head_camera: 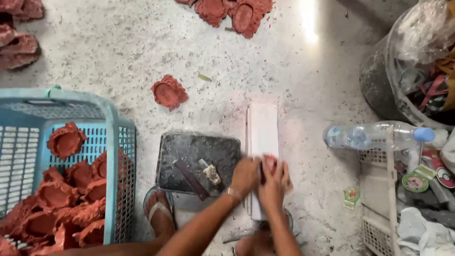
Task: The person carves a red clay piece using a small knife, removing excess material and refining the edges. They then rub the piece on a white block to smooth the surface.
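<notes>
Our 2 hands, left hand (245,174) and right hand (275,182), close together on 1 red clay piece (269,162) pressed onto the white slab (263,130), whose long axis runs straight away from them.

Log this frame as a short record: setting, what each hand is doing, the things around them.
setting: speckled floor, seen from above
left hand: pressed on a small red clay piece
right hand: also on the clay piece, over a white slab
left of hands: dark tray with a flat tool
far left: blue basket of red clay pieces
right: clear plastic bottle lying across a white basket
</notes>
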